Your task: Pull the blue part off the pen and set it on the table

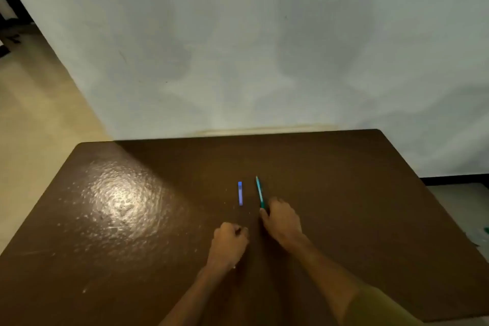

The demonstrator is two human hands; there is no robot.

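Note:
A teal pen (259,191) lies on the brown table (344,193), tip pointing away from me. My right hand (281,222) is at its near end, fingers curled round or touching that end. A short blue cap-like piece (240,193) lies just left of the pen, apart from both hands. My left hand (230,242) rests on the table nearer to me, fingers curled into a loose fist; something small and dark may sit between its fingertips, too unclear to name.
The table's far edge meets a pale wall (238,47). Bright glare (121,204) covers the table's left part. Tiled floor (31,114) shows to the left, and something pale with a green bit (485,230) at the right edge.

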